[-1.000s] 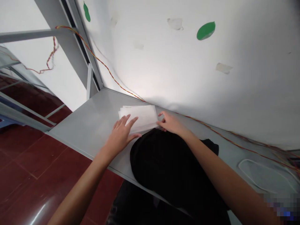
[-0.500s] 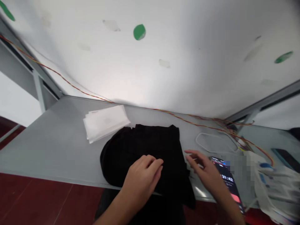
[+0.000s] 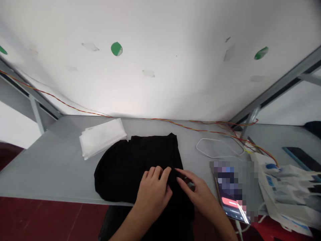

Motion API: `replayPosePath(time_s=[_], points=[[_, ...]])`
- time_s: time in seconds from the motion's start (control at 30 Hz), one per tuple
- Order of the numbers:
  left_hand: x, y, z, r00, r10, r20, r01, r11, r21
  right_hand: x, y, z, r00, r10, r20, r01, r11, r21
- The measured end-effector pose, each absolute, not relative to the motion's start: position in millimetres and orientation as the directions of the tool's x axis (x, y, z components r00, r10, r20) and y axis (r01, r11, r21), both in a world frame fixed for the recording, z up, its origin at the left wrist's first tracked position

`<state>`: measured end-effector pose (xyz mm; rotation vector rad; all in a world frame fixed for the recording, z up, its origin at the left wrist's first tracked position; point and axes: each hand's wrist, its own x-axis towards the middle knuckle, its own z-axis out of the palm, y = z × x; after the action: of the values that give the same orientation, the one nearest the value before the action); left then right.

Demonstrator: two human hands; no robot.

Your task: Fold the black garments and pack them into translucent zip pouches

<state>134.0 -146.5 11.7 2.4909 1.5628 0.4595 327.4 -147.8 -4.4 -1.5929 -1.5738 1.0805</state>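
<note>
A folded black garment (image 3: 140, 157) lies on the grey table, its near part hanging over the front edge. What kind of garment it is, I cannot make out. My left hand (image 3: 154, 189) rests on its right half, with curled fingers gripping a bit of the cloth. Just to the right, my right hand (image 3: 194, 187) pinches a raised fold of the same cloth between thumb and forefinger. The two hands are close together, and dark folds partly hide the fingertips.
Beyond the garment, to the left, lies a stack of white paper sheets or envelopes (image 3: 102, 137). On the right are a phone (image 3: 234, 204), partly blurred, a white cable (image 3: 208, 156), white packages (image 3: 286, 187) and a second phone (image 3: 302, 159). Twisted wires (image 3: 173, 124) run along the wall.
My right hand has come in from the right and closed on the cloth beside my left hand. My left hand has gripped the cloth too. The camera view has shifted right.
</note>
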Motion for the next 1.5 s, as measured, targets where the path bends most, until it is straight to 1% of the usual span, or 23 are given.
replayPosePath(time_s=[0.07,0.13,0.23,0.3,0.37,0.43,0.5,0.57,0.63,0.7,0.8,0.87,0.97,1.07,1.1,1.13,1.2,1.23,1.27,1.3,1.37,1.43,1.5], points=[[140.1,-148.6,11.2,0.351,0.923,0.159,0.883,-0.382,0.273,323.2,-146.0,-4.3,-0.064,0.993,-0.097,0.466,-0.056,-0.883],[144.8,-147.3,9.9,0.347,0.926,0.149,0.897,-0.374,0.236,319.3,-143.6,-5.6,-0.040,0.995,-0.087,0.471,-0.058,-0.880],[145.7,-139.1,10.6,0.454,0.875,0.169,0.855,-0.481,0.191,315.3,-140.9,-8.2,-0.022,0.995,-0.101,0.448,-0.080,-0.890],[143.4,-132.2,15.7,0.526,0.819,0.229,0.801,-0.568,0.192,313.3,-140.5,-8.1,-0.031,0.995,-0.091,0.385,-0.072,-0.920],[140.3,-126.1,24.1,0.559,0.775,0.294,0.755,-0.622,0.206,311.0,-140.7,-5.7,-0.032,0.997,-0.067,0.296,-0.054,-0.954],[135.9,-121.8,32.1,0.556,0.767,0.322,0.741,-0.632,0.227,309.1,-140.8,-2.7,-0.021,0.998,-0.067,0.235,-0.060,-0.970],[128.6,-119.9,35.9,0.503,0.807,0.309,0.766,-0.582,0.272,308.5,-140.3,-1.7,-0.006,0.995,-0.097,0.247,-0.093,-0.965],[118.1,-121.1,34.0,0.415,0.872,0.260,0.808,-0.484,0.335,309.3,-139.5,-4.4,0.022,0.993,-0.119,0.317,-0.119,-0.941],[107.6,-125.3,28.0,0.322,0.928,0.188,0.841,-0.372,0.392,310.5,-138.2,-9.6,0.042,0.993,-0.115,0.389,-0.122,-0.913],[101.9,-131.2,20.7,0.268,0.951,0.154,0.852,-0.309,0.423,310.3,-135.9,-14.9,0.054,0.994,-0.099,0.440,-0.113,-0.891],[106.7,-137.6,11.9,0.234,0.952,0.196,0.856,-0.297,0.422,305.6,-130.0,-19.1,0.069,0.996,-0.059,0.518,-0.086,-0.851],[113.5,-137.5,10.1,0.220,0.953,0.210,0.852,-0.292,0.434,301.0,-125.7,-19.4,0.049,0.998,-0.028,0.562,-0.051,-0.826],[112.1,-131.8,16.5,0.176,0.948,0.264,0.785,-0.297,0.544,297.0,-122.6,-17.8,0.009,1.000,-0.006,0.598,-0.010,-0.801],[85.5,-125.4,27.7,0.007,0.923,0.385,0.714,-0.274,0.644,300.0,-124.4,-15.7,0.052,0.999,-0.008,0.601,-0.038,-0.799],[71.9,-124.1,30.0,-0.062,0.920,0.387,0.713,-0.231,0.662,302.1,-125.3,-15.4,0.079,0.997,-0.017,0.596,-0.061,-0.801],[57.3,-123.4,30.8,-0.118,0.929,0.352,0.722,-0.163,0.672,304.3,-125.9,-15.7,0.104,0.994,-0.032,0.590,-0.088,-0.803],[29.3,-124.2,27.8,-0.187,0.956,0.227,0.761,-0.005,0.648,308.1,-125.9,-17.7,0.147,0.987,-0.066,0.583,-0.140,-0.800],[18.0,-125.9,24.5,-0.204,0.962,0.184,0.787,0.049,0.615,309.3,-125.2,-19.5,0.158,0.984,-0.081,0.582,-0.159,-0.798],[9.8,-128.4,20.6,-0.213,0.962,0.174,0.808,0.073,0.585,310.0,-124.1,-21.5,0.166,0.982,-0.093,0.582,-0.173,-0.795],[5.1,-131.5,16.4,-0.206,0.959,0.193,0.825,0.064,0.562,310.3,-122.9,-23.5,0.170,0.980,-0.103,0.583,-0.184,-0.791],[6.5,-137.7,8.9,-0.138,0.954,0.266,0.846,-0.026,0.533,310.0,-120.2,-26.7,0.164,0.980,-0.116,0.593,-0.192,-0.782],[17.6,-141.3,4.6,-0.006,0.949,0.316,0.861,-0.156,0.484,309.7,-117.9,-28.1,0.146,0.983,-0.115,0.611,-0.181,-0.771],[29.0,-140.0,5.2,0.111,0.943,0.315,0.878,-0.241,0.414,310.2,-115.5,-27.5,0.131,0.986,-0.098,0.626,-0.159,-0.763]])
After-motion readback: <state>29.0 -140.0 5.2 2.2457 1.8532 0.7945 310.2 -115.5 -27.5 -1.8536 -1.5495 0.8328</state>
